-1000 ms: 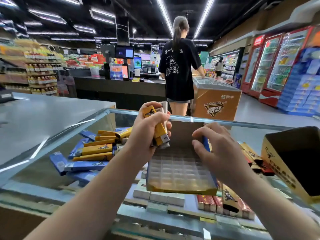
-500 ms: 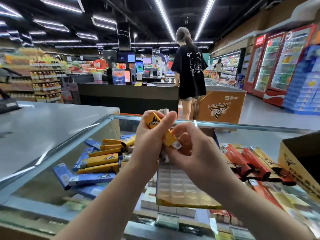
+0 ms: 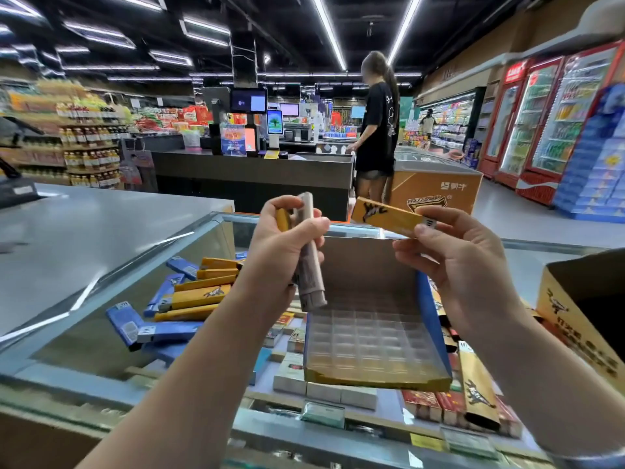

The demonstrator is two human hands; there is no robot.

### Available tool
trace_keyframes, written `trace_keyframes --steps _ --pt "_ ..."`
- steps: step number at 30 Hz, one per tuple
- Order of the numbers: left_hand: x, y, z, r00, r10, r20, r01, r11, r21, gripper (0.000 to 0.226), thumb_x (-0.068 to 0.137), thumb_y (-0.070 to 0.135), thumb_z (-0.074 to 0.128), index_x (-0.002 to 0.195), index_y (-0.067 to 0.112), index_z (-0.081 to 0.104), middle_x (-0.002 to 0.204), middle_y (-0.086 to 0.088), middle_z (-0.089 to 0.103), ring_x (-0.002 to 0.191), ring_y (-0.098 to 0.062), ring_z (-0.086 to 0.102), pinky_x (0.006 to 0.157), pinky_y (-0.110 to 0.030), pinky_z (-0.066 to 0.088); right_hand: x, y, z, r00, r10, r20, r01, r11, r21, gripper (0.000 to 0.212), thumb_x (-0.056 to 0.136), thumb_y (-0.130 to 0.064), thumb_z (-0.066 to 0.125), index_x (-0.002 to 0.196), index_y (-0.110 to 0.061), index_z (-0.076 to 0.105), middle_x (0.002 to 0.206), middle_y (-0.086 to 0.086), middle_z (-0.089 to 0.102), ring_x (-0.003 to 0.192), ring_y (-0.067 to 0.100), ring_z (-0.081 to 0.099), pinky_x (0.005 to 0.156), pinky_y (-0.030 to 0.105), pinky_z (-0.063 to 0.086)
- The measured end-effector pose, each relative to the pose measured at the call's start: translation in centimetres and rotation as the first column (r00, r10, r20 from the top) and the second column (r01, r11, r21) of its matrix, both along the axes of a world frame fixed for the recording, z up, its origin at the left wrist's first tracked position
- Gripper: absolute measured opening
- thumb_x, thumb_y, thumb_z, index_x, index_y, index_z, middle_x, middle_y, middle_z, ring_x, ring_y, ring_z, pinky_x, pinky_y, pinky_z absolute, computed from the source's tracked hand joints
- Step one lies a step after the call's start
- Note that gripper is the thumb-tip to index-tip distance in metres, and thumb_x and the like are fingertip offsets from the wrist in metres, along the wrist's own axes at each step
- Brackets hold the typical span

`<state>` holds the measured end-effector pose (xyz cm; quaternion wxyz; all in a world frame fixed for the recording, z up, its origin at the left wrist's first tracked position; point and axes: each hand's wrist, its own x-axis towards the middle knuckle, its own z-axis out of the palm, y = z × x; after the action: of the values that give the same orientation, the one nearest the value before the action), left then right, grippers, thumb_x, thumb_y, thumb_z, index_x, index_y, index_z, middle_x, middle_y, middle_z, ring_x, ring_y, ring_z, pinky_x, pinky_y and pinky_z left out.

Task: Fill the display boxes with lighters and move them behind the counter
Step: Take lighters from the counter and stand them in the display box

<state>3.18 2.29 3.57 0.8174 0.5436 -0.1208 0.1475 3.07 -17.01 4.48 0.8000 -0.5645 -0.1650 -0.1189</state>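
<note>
An open display box [image 3: 375, 350] with an empty clear grid insert stands on the glass counter [image 3: 111, 333] in front of me. Above its left side my left hand [image 3: 284, 245] grips a small bunch of lighters [image 3: 309, 258], one pale and one yellow. Up and to the right, my right hand [image 3: 463, 265] pinches a single yellow lighter [image 3: 385, 216] by its metal end. A loose pile of yellow and blue lighters [image 3: 189, 296] lies on the glass to the left. More lighters [image 3: 478, 387] lie right of the box.
A second yellow carton [image 3: 581, 319] stands open at the right edge. Cigarette packs show under the glass. A grey counter [image 3: 84, 231] lies to the left. Beyond, a person [image 3: 375, 130] stands by a checkout desk and a chest freezer [image 3: 436, 184]; drink fridges line the right wall.
My hands have parted: the right hand drew one yellow lighter out of the left hand's bunch and carried it right. The person beyond stepped right.
</note>
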Motion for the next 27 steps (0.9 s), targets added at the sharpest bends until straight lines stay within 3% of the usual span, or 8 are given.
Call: trace_keyframes --steps 3,5,8,12,14,19,27 --pt "0.8 1.0 -0.4 0.970 0.236 -0.050 -0.231 0.969 0.089 0.036 0.080 0.010 0.069 0.104 0.029 0.048 0.105 -0.009 0.058 0.075 -0.016 0.063 0.058 -0.026 0.053 0.1 0.3 -0.5 0.998 -0.040 0.058 0.047 0.991 -0.124 0.021 0.088 0.002 0.055 0.093 -0.016 0.064 0.083 0.007 0.067 0.072 0.018 0.070 0.059 0.024 0.056" --pt "1.2 2.1 -0.5 0.949 0.294 -0.114 -0.274 0.948 0.163 0.040 0.079 0.010 0.070 0.104 0.032 0.049 0.108 -0.009 0.056 0.077 -0.018 0.062 0.061 -0.030 0.053 0.4 0.7 -0.7 0.984 -0.080 0.158 0.123 0.951 -0.285 0.025 0.087 0.001 0.058 0.095 -0.022 0.061 0.086 0.006 0.065 0.073 0.016 0.069 0.058 0.021 0.054" --pt "1.5 3.4 -0.3 0.956 0.226 -0.185 -0.149 0.923 0.355 0.044 0.076 0.008 0.073 0.105 0.033 0.052 0.107 -0.011 0.061 0.067 -0.015 0.063 0.054 -0.026 0.051 1.1 1.5 -0.7 0.946 -0.103 0.309 0.254 0.826 -0.502 0.028 0.085 -0.004 0.063 0.095 -0.028 0.054 0.088 0.006 0.064 0.076 0.019 0.066 0.060 0.025 0.056" --pt "1.1 3.5 -0.4 0.973 0.113 -0.201 0.010 0.850 0.527 0.050 0.072 0.008 0.076 0.110 0.030 0.052 0.097 -0.006 0.066 0.064 -0.009 0.068 0.051 -0.016 0.049 2.2 3.1 -0.1 0.890 -0.031 0.455 0.354 0.675 -0.647 0.022 0.085 -0.007 0.063 0.092 -0.026 0.056 0.085 -0.001 0.060 0.073 0.010 0.061 0.059 0.024 0.055" --pt "1.0 3.2 -0.6 0.976 0.073 -0.204 0.052 0.834 0.549 0.049 0.073 0.008 0.075 0.108 0.032 0.052 0.097 -0.004 0.063 0.066 -0.006 0.068 0.051 -0.014 0.049 2.6 4.1 -0.2 0.867 0.025 0.498 0.373 0.628 -0.682 0.019 0.086 -0.005 0.063 0.092 -0.023 0.057 0.079 -0.005 0.057 0.068 0.005 0.057 0.058 0.018 0.051" --pt "1.4 3.2 -1.1 0.973 0.034 -0.228 0.101 0.825 0.557 0.048 0.076 0.014 0.072 0.112 0.035 0.048 0.107 -0.006 0.057 0.087 -0.020 0.066 0.059 -0.019 0.052 2.9 5.1 -1.9 0.844 0.048 0.534 0.402 0.603 -0.689 0.013 0.086 -0.007 0.063 0.092 -0.018 0.060 0.073 -0.009 0.057 0.072 0.000 0.057 0.065 0.012 0.047" --pt "1.4 3.2 -1.2 0.977 0.047 -0.210 0.082 0.820 0.567 0.047 0.076 0.013 0.071 0.110 0.035 0.047 0.104 -0.005 0.056 0.085 -0.017 0.065 0.055 -0.016 0.050 3.0 5.3 -1.9 0.822 0.079 0.564 0.440 0.543 -0.716 0.018 0.090 -0.005 0.055 0.102 -0.014 0.064 0.088 -0.001 0.064 0.081 0.005 0.059 0.074 0.010 0.046"
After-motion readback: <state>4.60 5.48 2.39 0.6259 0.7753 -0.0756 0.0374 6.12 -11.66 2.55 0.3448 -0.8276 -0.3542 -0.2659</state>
